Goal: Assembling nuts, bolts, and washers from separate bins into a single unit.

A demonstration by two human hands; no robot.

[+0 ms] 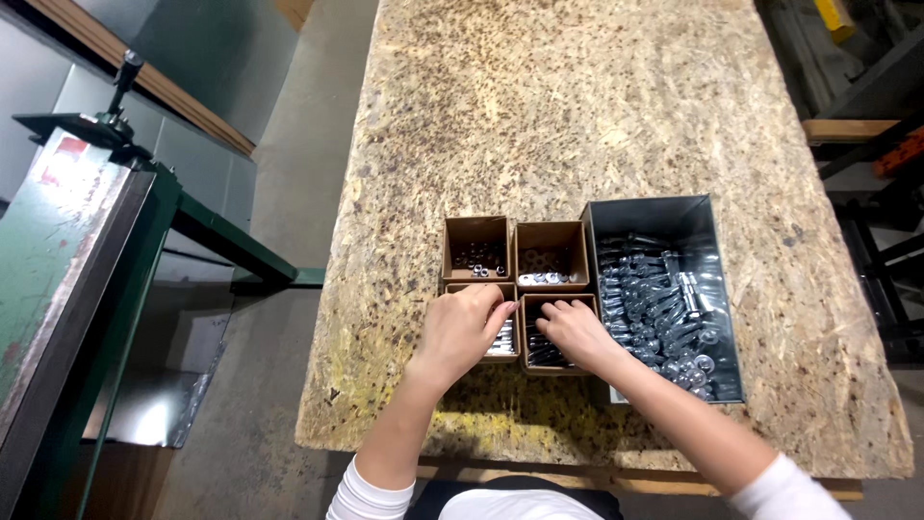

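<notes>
**Rough board, brown card, bright steel**

The counter (577,116) is a slab of pressed wood chips, coarse and matt, mottled tan with yellowish stains near its front edge. On it stand four small boxes (551,252) of plain brown cardboard, dull and fibrous at the rims. Beside them the metal bin (712,279) has smooth grey sheet walls with a soft sheen. The bolts (664,308) inside are shiny plated steel, catching the light; the nuts (478,260) look darker but metallic too. The sleeves (371,496) are white ribbed cloth. To the side, the green machine (67,250) is painted metal, scuffed and worn.
</notes>
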